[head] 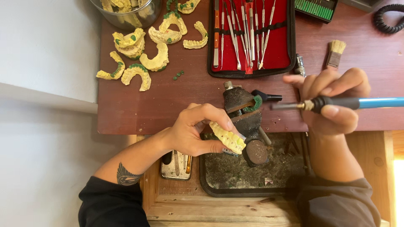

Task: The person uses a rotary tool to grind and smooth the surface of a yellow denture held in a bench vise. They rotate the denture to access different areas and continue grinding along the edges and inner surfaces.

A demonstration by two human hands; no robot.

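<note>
I see the yellow dental cast in my left hand, just in front of the small dark bench vise at the table edge. The cast is pale yellow, arch-shaped, with a row of moulded teeth turned up, and my fingers are closed around its one end. My right hand is wrapped around a blue-handled heating tool with a black collar; its metal tip points left toward the vise, a little apart from the cast.

Below the vise is a black tray with grey dust, and beside it a small metal tin with thin tools. On the brown table behind lies an open black case with red lining, rectangular, holding many steel instruments. To its left are more yellow casts with green wax, and a metal bowl at the top. A small brush and a green-striped box are at upper right.
</note>
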